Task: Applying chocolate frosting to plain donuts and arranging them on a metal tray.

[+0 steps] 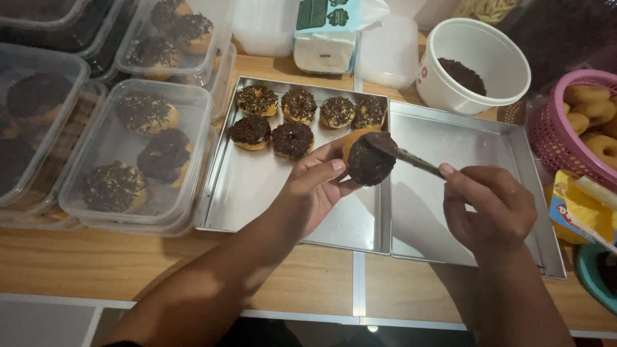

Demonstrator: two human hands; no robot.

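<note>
My left hand [315, 183] holds a donut [366, 160] tilted over the left metal tray [225, 205]; its face is coated in dark chocolate and a golden edge shows at the top. My right hand [491, 205] grips a chocolate-smeared spreading knife [402, 153] whose blade lies on the donut. Several chocolate-topped donuts [292, 115], some with sprinkles, sit in two rows at the far end of the left tray. The right metal tray [527, 186] holds nothing.
A white tub of chocolate sprinkles [479, 64] stands behind the trays. A pink basket of plain donuts [588, 115] is at the right. Clear lidded boxes of finished donuts [138, 151] are stacked at the left. A yellow packet [575, 215] lies near the right edge.
</note>
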